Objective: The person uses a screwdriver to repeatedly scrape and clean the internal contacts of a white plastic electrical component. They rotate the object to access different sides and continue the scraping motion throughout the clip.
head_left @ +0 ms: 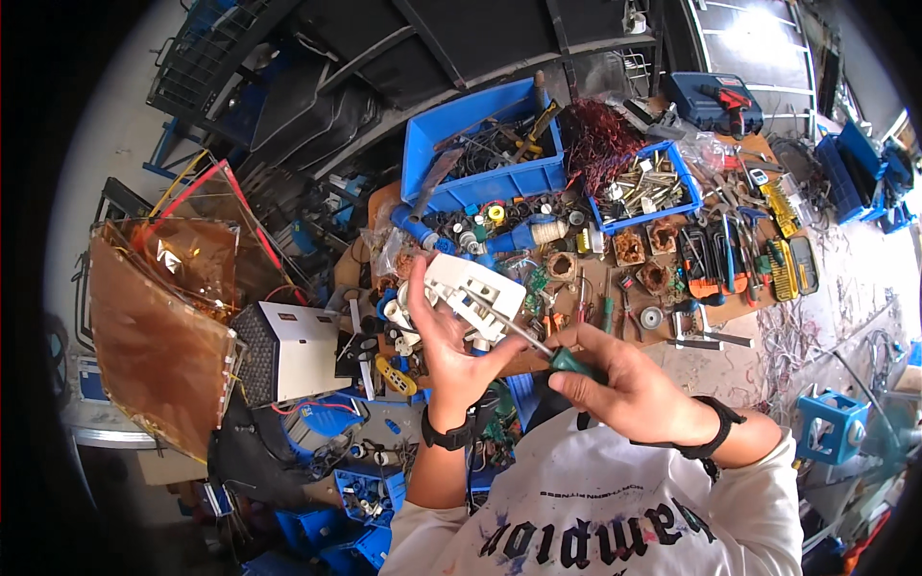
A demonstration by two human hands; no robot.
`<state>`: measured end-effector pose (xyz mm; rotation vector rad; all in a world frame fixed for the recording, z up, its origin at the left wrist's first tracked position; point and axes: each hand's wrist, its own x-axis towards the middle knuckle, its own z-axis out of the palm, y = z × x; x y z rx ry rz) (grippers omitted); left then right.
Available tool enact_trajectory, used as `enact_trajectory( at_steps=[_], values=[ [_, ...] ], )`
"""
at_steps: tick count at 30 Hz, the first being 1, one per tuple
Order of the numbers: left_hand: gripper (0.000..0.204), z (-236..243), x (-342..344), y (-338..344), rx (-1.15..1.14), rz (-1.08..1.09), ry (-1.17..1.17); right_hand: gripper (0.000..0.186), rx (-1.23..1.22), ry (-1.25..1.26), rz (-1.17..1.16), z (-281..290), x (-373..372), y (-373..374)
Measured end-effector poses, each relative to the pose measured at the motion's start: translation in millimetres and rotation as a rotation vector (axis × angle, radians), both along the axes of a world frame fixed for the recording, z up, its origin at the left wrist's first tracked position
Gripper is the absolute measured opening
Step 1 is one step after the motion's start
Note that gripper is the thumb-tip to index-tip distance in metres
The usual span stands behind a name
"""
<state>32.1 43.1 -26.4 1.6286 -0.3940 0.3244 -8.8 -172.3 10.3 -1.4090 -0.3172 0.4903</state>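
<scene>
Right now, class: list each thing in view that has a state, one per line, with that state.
left hand: gripping the white plastic part.
right hand: closed on the screwdriver handle.
white plastic part: held up, tilted.
screwdriver: tip against the part.
large blue bin: open, filled with tools.
small blue bin: open, filled with metal pieces.

Bright daylight floods the scene from the upper right, and it blows out hard there: the floor (879,254) at the right edge burns to near white, and a skylight-like patch (764,24) at the top glares too. The table (615,331) sits evenly lit, colours vivid, shadows soft and short under the clutter. The left side runs dimmer, with a glossy amber sheet (158,331) catching small specular glints. The fisheye bends everything: straight edges curve toward the rim, and a black vignette rings the whole picture. Centre detail is reasonably sharp; toward the edges things smear, squash and lose definition, with slight compression softness throughout.
</scene>
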Motion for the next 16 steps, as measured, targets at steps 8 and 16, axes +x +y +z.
enact_trajectory(
  at_steps=[8,16],
  values=[
    [0.1,-13.2,8.0,-12.3,0.154,0.042,-0.175,0.036,-0.292,-0.142,0.028,1.4,-10.8,-36.5],
    [0.088,-59.1,25.8,14.6,0.066,0.191,0.535,0.041,-0.396,0.04,0.014,-69.1,-9.6,-79.0]
  ],
)
